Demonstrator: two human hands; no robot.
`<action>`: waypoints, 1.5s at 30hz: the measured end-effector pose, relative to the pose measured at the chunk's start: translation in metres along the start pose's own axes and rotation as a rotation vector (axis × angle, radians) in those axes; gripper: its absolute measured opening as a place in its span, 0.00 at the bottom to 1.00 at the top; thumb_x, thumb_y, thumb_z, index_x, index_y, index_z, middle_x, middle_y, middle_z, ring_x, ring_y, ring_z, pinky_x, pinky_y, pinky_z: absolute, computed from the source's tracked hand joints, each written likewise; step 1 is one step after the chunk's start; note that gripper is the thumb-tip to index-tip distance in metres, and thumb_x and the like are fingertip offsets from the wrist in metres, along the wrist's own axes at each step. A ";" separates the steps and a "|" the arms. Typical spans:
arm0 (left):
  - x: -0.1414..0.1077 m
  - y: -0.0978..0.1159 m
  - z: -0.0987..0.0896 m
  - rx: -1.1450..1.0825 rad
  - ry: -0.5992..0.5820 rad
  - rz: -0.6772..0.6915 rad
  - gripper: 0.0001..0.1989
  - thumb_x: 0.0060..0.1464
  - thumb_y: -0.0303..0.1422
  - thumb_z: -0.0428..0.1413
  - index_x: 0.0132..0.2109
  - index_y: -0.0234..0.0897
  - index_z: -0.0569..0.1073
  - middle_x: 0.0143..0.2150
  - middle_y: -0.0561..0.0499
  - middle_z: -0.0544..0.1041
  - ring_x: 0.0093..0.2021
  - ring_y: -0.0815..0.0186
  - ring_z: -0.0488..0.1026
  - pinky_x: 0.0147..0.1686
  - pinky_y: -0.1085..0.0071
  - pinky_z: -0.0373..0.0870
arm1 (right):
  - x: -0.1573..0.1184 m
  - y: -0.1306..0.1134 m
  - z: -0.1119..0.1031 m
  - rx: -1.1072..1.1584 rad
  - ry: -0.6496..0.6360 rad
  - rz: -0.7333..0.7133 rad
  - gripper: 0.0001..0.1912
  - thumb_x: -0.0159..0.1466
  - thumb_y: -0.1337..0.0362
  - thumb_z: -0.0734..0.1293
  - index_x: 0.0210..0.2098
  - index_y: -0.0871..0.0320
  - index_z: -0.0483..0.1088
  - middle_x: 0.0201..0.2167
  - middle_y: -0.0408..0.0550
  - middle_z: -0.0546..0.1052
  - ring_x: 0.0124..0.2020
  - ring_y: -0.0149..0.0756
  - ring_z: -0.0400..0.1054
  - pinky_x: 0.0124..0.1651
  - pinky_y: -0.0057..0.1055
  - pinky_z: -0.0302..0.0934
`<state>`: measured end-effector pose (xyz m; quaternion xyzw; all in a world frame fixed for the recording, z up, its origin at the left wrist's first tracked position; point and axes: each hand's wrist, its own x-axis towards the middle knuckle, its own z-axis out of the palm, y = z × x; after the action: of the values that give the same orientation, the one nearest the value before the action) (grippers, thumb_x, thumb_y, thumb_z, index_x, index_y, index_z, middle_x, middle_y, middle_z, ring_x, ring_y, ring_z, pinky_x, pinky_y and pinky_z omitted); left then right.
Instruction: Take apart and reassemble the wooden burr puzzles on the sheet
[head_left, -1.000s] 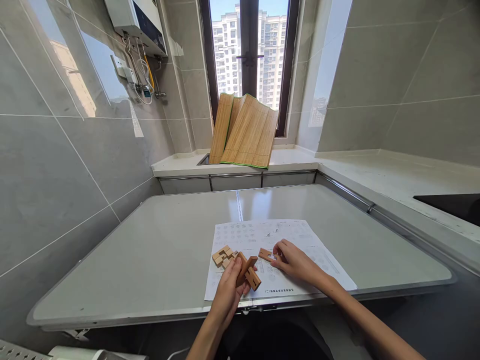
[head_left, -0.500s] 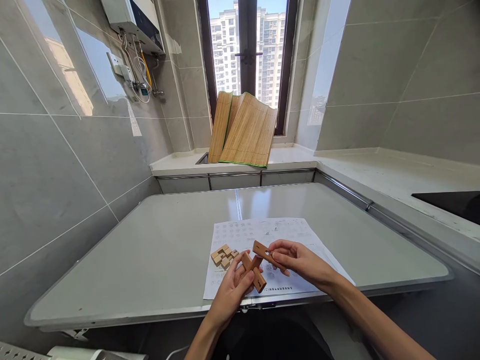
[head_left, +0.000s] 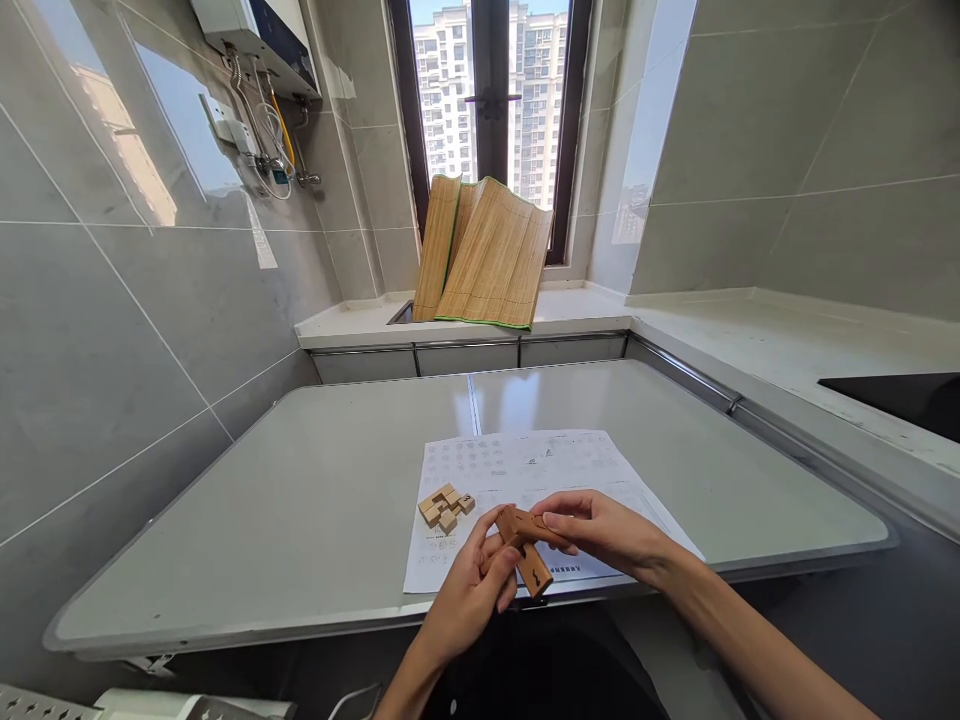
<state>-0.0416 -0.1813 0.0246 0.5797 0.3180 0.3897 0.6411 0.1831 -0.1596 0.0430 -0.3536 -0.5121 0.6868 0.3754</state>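
- Lower center: left hand (head_left: 478, 572) grasps crossed, smooth brown wooden bars (head_left: 534, 568).
- Right hand (head_left: 600, 528) pinches a flat wooden piece (head_left: 544, 526) against them.

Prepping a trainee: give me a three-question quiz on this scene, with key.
1. True or false: the left hand and the right hand both hold brown wooden pieces.
2. The light wooden blocks lie on which part of the paper sheet, as the wearer sees it? A) right B) middle C) left
3. Fill in: the bamboo mat stands in front of the ____.
Key: 1 true; 2 C; 3 window.
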 end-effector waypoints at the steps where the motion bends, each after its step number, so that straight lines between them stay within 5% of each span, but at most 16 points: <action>1: 0.000 0.000 0.001 -0.011 0.016 0.011 0.32 0.62 0.48 0.58 0.68 0.41 0.62 0.36 0.52 0.74 0.21 0.77 0.58 0.25 0.75 0.55 | -0.001 0.001 0.001 0.007 0.008 -0.012 0.22 0.58 0.49 0.77 0.44 0.59 0.81 0.35 0.47 0.77 0.31 0.30 0.62 0.37 0.31 0.57; 5: -0.001 0.003 0.003 -0.050 0.052 0.010 0.32 0.63 0.48 0.58 0.68 0.42 0.63 0.40 0.48 0.77 0.25 0.73 0.67 0.28 0.74 0.62 | -0.009 0.007 0.008 -0.025 0.027 -0.040 0.23 0.59 0.51 0.77 0.50 0.55 0.79 0.44 0.48 0.78 0.36 0.33 0.66 0.45 0.33 0.61; 7: -0.004 0.006 0.004 -0.045 0.038 -0.002 0.32 0.62 0.47 0.59 0.68 0.44 0.63 0.49 0.44 0.78 0.37 0.65 0.76 0.37 0.71 0.69 | -0.013 0.009 0.012 -0.052 0.010 -0.054 0.23 0.60 0.51 0.77 0.51 0.55 0.77 0.41 0.47 0.78 0.35 0.33 0.67 0.44 0.34 0.62; 11: -0.009 0.012 0.009 0.010 -0.035 0.018 0.48 0.47 0.39 0.71 0.71 0.46 0.57 0.63 0.41 0.71 0.57 0.50 0.74 0.51 0.63 0.72 | -0.017 0.008 0.024 -0.084 0.010 -0.120 0.20 0.62 0.50 0.75 0.49 0.55 0.76 0.38 0.45 0.77 0.32 0.32 0.67 0.41 0.33 0.63; 21: -0.009 0.013 0.013 0.218 0.068 0.049 0.42 0.44 0.34 0.71 0.64 0.42 0.63 0.52 0.44 0.78 0.47 0.55 0.78 0.36 0.70 0.71 | -0.026 0.000 0.037 -0.084 0.039 -0.208 0.19 0.66 0.49 0.71 0.49 0.54 0.70 0.42 0.49 0.78 0.45 0.44 0.74 0.54 0.42 0.65; 25: -0.010 0.018 0.013 0.317 0.022 0.118 0.39 0.43 0.33 0.72 0.62 0.41 0.67 0.51 0.45 0.78 0.49 0.53 0.76 0.43 0.67 0.70 | -0.024 0.004 0.035 -0.089 0.064 -0.206 0.21 0.65 0.47 0.70 0.49 0.54 0.70 0.39 0.48 0.78 0.42 0.43 0.74 0.53 0.42 0.66; 29: -0.011 0.025 0.016 0.373 -0.009 0.161 0.35 0.43 0.33 0.71 0.59 0.41 0.70 0.49 0.46 0.78 0.48 0.54 0.75 0.38 0.69 0.68 | -0.023 0.004 0.032 -0.126 0.099 -0.201 0.20 0.66 0.47 0.70 0.49 0.53 0.71 0.38 0.45 0.78 0.41 0.40 0.73 0.52 0.39 0.65; 38: -0.012 0.027 0.015 0.310 -0.098 0.155 0.38 0.42 0.32 0.72 0.60 0.42 0.68 0.52 0.44 0.77 0.50 0.53 0.75 0.40 0.69 0.69 | -0.026 0.002 0.018 0.028 -0.165 -0.100 0.19 0.65 0.51 0.73 0.46 0.54 0.64 0.32 0.41 0.76 0.25 0.30 0.73 0.31 0.29 0.65; 45: -0.015 0.029 0.015 0.274 -0.055 0.090 0.47 0.40 0.31 0.72 0.67 0.45 0.62 0.55 0.43 0.76 0.51 0.52 0.76 0.34 0.72 0.72 | -0.023 0.015 0.010 0.179 -0.235 -0.026 0.19 0.65 0.53 0.74 0.46 0.57 0.66 0.32 0.45 0.79 0.26 0.31 0.75 0.33 0.27 0.64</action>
<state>-0.0397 -0.2010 0.0544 0.6859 0.3241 0.3550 0.5463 0.1827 -0.1877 0.0332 -0.2295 -0.4938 0.7615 0.3517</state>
